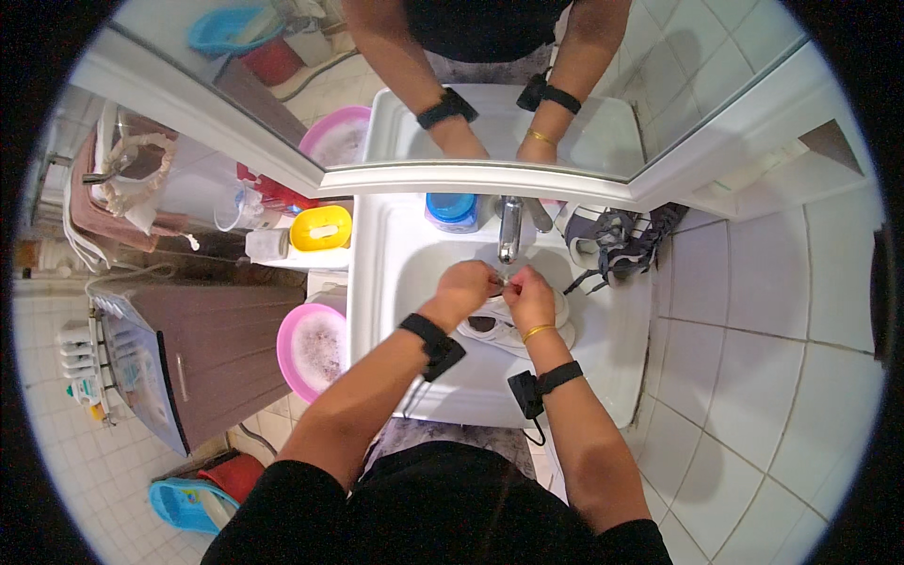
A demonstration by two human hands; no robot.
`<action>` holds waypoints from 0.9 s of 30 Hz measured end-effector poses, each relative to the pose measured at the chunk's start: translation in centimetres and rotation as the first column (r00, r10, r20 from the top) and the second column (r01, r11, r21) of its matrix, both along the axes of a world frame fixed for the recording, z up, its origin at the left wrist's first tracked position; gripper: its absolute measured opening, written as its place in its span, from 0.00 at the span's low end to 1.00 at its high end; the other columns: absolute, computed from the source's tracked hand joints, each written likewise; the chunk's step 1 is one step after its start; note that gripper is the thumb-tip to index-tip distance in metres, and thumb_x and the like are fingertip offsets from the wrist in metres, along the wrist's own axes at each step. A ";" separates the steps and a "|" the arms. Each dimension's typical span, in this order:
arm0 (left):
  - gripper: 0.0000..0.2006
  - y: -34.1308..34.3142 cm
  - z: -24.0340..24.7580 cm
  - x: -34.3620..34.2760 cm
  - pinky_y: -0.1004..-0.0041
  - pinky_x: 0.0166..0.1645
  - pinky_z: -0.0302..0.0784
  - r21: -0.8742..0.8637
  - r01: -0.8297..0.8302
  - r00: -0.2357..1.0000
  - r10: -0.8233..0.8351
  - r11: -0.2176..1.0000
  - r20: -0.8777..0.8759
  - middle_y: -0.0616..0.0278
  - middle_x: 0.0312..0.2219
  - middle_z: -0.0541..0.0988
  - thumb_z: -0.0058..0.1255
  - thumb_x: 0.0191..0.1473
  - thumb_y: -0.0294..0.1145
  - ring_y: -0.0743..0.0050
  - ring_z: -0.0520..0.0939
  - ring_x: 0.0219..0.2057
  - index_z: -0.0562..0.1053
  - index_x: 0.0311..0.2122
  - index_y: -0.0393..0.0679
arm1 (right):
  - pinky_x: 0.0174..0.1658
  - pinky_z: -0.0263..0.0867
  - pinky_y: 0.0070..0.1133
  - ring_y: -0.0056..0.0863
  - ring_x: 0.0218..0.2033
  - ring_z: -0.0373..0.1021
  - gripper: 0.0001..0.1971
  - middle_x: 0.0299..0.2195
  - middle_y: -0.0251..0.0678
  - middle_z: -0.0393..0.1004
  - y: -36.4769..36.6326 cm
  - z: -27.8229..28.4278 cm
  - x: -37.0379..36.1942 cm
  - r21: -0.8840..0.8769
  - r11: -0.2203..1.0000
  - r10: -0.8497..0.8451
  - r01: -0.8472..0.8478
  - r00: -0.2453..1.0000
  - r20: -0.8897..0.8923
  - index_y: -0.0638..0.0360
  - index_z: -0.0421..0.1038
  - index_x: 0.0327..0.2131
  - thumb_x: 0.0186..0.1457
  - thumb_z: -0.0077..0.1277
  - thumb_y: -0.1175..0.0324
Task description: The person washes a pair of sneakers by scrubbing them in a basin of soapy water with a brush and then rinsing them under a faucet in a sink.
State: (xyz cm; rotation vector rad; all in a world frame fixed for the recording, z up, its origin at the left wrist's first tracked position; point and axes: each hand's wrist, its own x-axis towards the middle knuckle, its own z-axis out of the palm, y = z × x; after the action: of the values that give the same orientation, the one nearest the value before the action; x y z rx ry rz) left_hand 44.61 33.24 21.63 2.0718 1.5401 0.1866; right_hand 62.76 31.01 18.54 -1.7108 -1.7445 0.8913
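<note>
Under the chrome faucet (509,231), in the white sink (603,353), lies a pair of white shoes (504,345), one with its dark opening showing. My left hand (464,288) and my right hand (531,301) meet just above them, below the spout. Fingers of both hands are pinched together on something small and pale, too small to name. My wrists partly cover the shoes.
Dark grey shoes with loose laces (617,243) rest on the sink's back right corner. A blue-lidded tub (452,209) stands behind the basin. At left are a yellow soap dish (320,229), a pink basin (286,356) of suds and a brown-sided washing machine (231,344).
</note>
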 end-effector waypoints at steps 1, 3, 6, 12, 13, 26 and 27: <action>0.15 -0.2 0.4 2.0 0.56 0.40 0.75 -0.163 -0.042 0.999 0.044 0.986 0.010 0.48 0.31 0.81 0.54 0.51 0.47 0.46 0.80 0.34 0.79 0.32 0.45 | 0.37 0.67 0.38 0.48 0.33 0.71 0.08 0.27 0.45 0.73 -0.1 -0.1 0.2 0.006 1.000 -0.009 0.009 1.000 0.005 0.59 0.67 0.29 0.45 0.57 0.72; 0.15 0.1 0.6 3.6 0.57 0.41 0.75 -0.203 -0.173 0.984 0.159 0.964 -0.085 0.49 0.29 0.81 0.55 0.51 0.47 0.47 0.81 0.34 0.79 0.32 0.44 | 0.38 0.67 0.38 0.48 0.33 0.71 0.08 0.27 0.45 0.73 0.0 0.1 0.6 0.034 0.999 0.008 -0.009 1.000 0.014 0.59 0.67 0.29 0.45 0.57 0.72; 0.17 1.6 2.3 1.2 0.59 0.40 0.76 -0.212 0.119 0.982 -0.147 0.970 -0.123 0.51 0.28 0.81 0.56 0.49 0.48 0.50 0.81 0.34 0.79 0.28 0.43 | 0.38 0.67 0.38 0.47 0.33 0.71 0.09 0.27 0.45 0.73 -0.4 0.4 1.0 0.049 0.999 0.015 -0.016 1.000 0.021 0.58 0.67 0.28 0.44 0.58 0.72; 0.15 0.8 1.0 2.7 0.56 0.39 0.76 -0.124 -0.057 0.991 0.041 0.991 -0.128 0.48 0.29 0.81 0.55 0.49 0.45 0.47 0.81 0.33 0.80 0.27 0.43 | 0.38 0.67 0.38 0.47 0.33 0.71 0.10 0.27 0.44 0.73 -0.3 -0.2 0.4 -0.031 0.999 -0.014 0.013 1.000 -0.015 0.58 0.67 0.29 0.44 0.58 0.73; 0.13 0.1 0.6 4.2 0.55 0.40 0.76 -0.160 -0.085 0.995 0.075 0.983 -0.070 0.47 0.30 0.81 0.53 0.50 0.43 0.46 0.81 0.34 0.80 0.28 0.44 | 0.38 0.67 0.38 0.47 0.33 0.71 0.09 0.27 0.44 0.73 -0.4 -0.2 0.4 0.002 1.000 -0.025 0.025 1.000 0.013 0.58 0.66 0.28 0.44 0.58 0.73; 0.16 -0.2 -1.7 4.0 0.57 0.42 0.76 -0.220 -0.026 0.998 0.014 0.975 -0.055 0.44 0.33 0.80 0.56 0.49 0.45 0.45 0.81 0.35 0.79 0.30 0.41 | 0.35 0.68 0.36 0.47 0.31 0.72 0.09 0.26 0.45 0.74 -0.7 -0.9 0.9 0.046 0.998 -0.031 0.031 1.000 -0.005 0.59 0.67 0.28 0.43 0.57 0.73; 0.17 -0.5 -1.4 4.1 0.57 0.42 0.76 -0.230 -0.077 0.997 0.069 0.970 -0.042 0.45 0.32 0.80 0.56 0.49 0.48 0.45 0.81 0.34 0.79 0.29 0.42 | 0.35 0.68 0.36 0.47 0.31 0.72 0.09 0.26 0.45 0.74 -0.7 -0.7 1.1 0.042 0.999 -0.028 0.028 1.000 -0.005 0.59 0.67 0.28 0.43 0.57 0.73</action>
State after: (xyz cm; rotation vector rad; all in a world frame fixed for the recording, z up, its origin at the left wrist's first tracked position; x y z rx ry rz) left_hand 48.67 32.74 20.25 1.8464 1.5786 -0.0021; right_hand 63.89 30.33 17.81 -1.7005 -1.7202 0.8403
